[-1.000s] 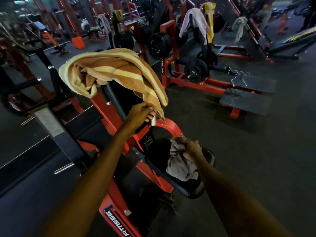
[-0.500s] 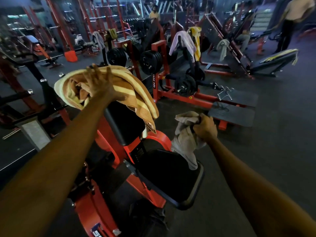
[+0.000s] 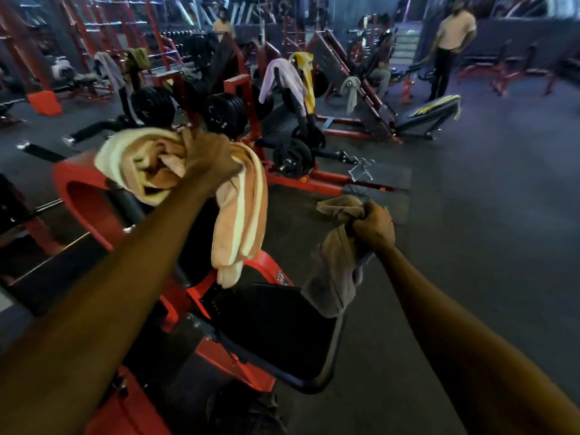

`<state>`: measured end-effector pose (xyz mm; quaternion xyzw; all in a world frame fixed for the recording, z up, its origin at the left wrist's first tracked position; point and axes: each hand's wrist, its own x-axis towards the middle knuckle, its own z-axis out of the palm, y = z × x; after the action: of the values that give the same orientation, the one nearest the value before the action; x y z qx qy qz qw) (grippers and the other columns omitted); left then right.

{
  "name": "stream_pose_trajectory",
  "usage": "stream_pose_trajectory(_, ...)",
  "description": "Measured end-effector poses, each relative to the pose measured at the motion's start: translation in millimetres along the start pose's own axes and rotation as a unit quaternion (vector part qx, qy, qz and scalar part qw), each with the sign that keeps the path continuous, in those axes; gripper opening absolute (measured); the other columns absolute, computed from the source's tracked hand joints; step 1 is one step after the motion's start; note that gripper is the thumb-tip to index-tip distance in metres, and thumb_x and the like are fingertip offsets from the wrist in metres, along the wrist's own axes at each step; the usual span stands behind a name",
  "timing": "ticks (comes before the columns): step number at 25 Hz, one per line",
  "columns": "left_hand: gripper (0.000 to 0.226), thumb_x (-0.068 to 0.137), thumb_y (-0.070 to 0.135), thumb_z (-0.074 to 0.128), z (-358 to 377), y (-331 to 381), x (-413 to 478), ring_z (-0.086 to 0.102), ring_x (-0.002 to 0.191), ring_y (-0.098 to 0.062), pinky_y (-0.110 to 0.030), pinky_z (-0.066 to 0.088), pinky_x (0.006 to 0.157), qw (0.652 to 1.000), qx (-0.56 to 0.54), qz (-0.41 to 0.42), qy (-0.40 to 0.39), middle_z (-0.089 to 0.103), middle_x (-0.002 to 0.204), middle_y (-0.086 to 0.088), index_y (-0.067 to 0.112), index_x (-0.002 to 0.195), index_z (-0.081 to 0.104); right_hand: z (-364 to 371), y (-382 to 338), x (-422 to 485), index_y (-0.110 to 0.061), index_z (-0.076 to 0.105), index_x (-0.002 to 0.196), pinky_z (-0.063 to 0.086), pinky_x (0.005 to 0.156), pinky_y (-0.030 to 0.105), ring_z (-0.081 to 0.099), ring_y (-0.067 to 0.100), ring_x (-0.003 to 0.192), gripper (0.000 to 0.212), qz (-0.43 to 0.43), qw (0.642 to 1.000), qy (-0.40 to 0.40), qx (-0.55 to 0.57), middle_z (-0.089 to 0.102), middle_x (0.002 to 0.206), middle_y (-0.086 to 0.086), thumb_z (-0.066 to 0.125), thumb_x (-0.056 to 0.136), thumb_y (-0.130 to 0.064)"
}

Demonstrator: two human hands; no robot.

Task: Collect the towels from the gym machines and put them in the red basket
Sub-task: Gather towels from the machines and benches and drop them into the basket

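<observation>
My left hand (image 3: 208,158) grips the top of a tan towel with cream stripes (image 3: 238,211), which hangs bunched over the black backrest of a red machine (image 3: 78,196). My right hand (image 3: 373,226) is closed on a grey-brown towel (image 3: 335,271) that dangles in the air above the right edge of the machine's black seat (image 3: 276,328). Further off, a pale lilac towel (image 3: 282,78) and a yellow towel (image 3: 306,73) drape over a second red machine, and a grey towel (image 3: 351,89) hangs on a leg press. An orange-red bin-like shape (image 3: 44,102) sits far left.
Weight plates (image 3: 224,116) load the red machine ahead. A black foot platform (image 3: 376,178) lies on the dark rubber floor beyond my right hand. A person in a light shirt (image 3: 452,48) stands at the far right; another person (image 3: 222,25) is at the back. More towels (image 3: 110,70) hang far left.
My left hand closed on the striped towel and lifted it off the backrest, so one end now hangs down. My right hand kept the grey-brown towel raised off the seat. The view tilted up.
</observation>
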<state>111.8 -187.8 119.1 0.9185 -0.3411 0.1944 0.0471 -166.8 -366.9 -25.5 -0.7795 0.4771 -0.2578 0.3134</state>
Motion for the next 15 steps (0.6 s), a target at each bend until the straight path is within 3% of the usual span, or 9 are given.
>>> stream_pose_trajectory(2,0.054,0.085,0.048,0.067,-7,50,-31,0.056,0.120,-0.039,-0.048,0.035,0.106,0.997,-0.045,0.053,-0.043,0.063,0.126,-0.019,0.007,0.120,0.063,-21,17,4,-0.027,0.058,0.088,0.052,0.067,0.037,0.062,0.028,0.085,0.025,0.010,1.000,0.018,-0.007,0.060,0.101,0.007,0.070,0.066,-0.023)
stream_pose_trajectory(4,0.056,0.088,0.047,0.065,20,94,-45,0.055,0.124,-0.040,-0.047,0.040,0.104,0.986,-0.115,0.046,-0.113,0.059,0.134,-0.019,0.008,0.129,0.058,-49,43,6,-0.027,0.056,0.086,0.052,0.066,0.038,0.061,0.027,0.082,0.025,0.036,0.998,0.048,-0.010,0.058,0.099,0.006,0.070,0.065,-0.023)
stream_pose_trajectory(7,0.058,0.084,0.052,0.065,56,158,-59,0.060,0.118,-0.043,-0.047,0.049,0.095,0.953,-0.233,0.030,-0.191,0.063,0.128,-0.022,0.010,0.124,0.064,-95,92,7,-0.024,0.056,0.086,0.053,0.065,0.040,0.061,0.028,0.080,0.025,0.098,0.989,0.112,0.004,0.059,0.097,0.007,0.066,0.064,-0.026)
stream_pose_trajectory(11,0.056,0.084,0.056,0.060,71,258,-66,0.060,0.118,-0.043,-0.049,0.048,0.099,0.903,-0.363,0.025,-0.230,0.065,0.128,-0.018,0.018,0.126,0.065,-165,159,10,-0.019,0.057,0.088,0.047,0.063,0.034,0.061,0.027,0.082,0.019,0.161,0.969,0.186,0.032,0.063,0.093,0.008,0.064,0.070,-0.019)
stream_pose_trajectory(15,0.054,0.085,0.048,0.063,57,386,-60,0.060,0.116,-0.042,-0.049,0.048,0.099,0.880,-0.405,0.102,-0.225,0.066,0.123,-0.018,0.011,0.125,0.065,-243,232,30,-0.014,0.056,0.086,0.050,0.064,0.037,0.062,0.027,0.082,0.015,0.187,0.952,0.241,0.034,0.064,0.089,0.008,0.065,0.074,-0.015)
